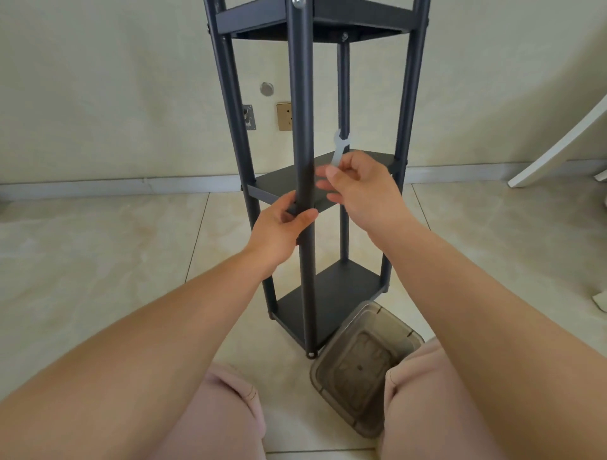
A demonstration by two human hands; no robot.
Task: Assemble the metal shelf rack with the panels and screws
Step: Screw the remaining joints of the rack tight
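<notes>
**Hands on the front post, wrench pinched above the middle shelf**

The left hand (pixel 282 226) curls around the front post (pixel 300 131) of the shelf rack (pixel 407 98), thumb on the near side, right at the corner of the middle shelf (pixel 279 185). The right hand (pixel 358 187) sits at about 3 o'clock from it, fingers bent, pinching the handle of a flat, pale metal wrench (pixel 340 144) whose open-ended head points up toward 12 o'clock.

The rack stands upright on the floor (pixel 98 256) of glossy, cream, marbled tiles. Its round tube posts and flat panels are matte dark grey metal; a silvery screw head (pixel 298 3) shows at the top of the front post. The bottom shelf (pixel 345 289) lies low between the posts.

At 5 o'clock from the rack's front foot, just beside it, lies a smoky translucent plastic container (pixel 364 371), rectangular with rounded corners. The person's knees in pink fabric flank it.
</notes>
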